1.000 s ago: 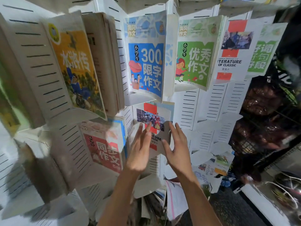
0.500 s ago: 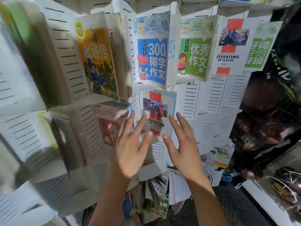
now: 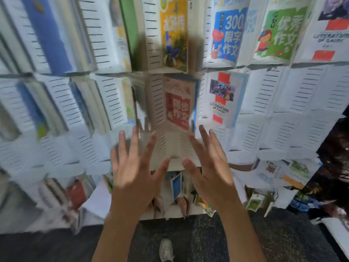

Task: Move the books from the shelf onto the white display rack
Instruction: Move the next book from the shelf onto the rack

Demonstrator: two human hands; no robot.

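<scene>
The white display rack (image 3: pixel 311 91) with slotted panels fills the view, blurred by motion. Books stand in its pockets: a white "Literature of Classic" book (image 3: pixel 221 99), a red and white book (image 3: pixel 178 106), a blue "300" book (image 3: pixel 226 35), a green book (image 3: pixel 277 33) and a yellow book (image 3: pixel 174 33). My left hand (image 3: pixel 134 167) and my right hand (image 3: pixel 209 163) are raised side by side before an empty pocket (image 3: pixel 170 146) below the red book. Both hands have spread fingers and hold nothing.
More books fill the rack's left pockets (image 3: pixel 47 35). Loose books and a blue card (image 3: pixel 176 188) lie in the bottom tier. The dark speckled floor (image 3: pixel 245 239) and one shoe (image 3: pixel 166 250) show below. Dark goods (image 3: pixel 338 157) stand at the right.
The view has swung left, so the rack's books slid right in frame. Both hands came away from the "Literature of Classic" book and now hover lower, in front of the empty pocket.
</scene>
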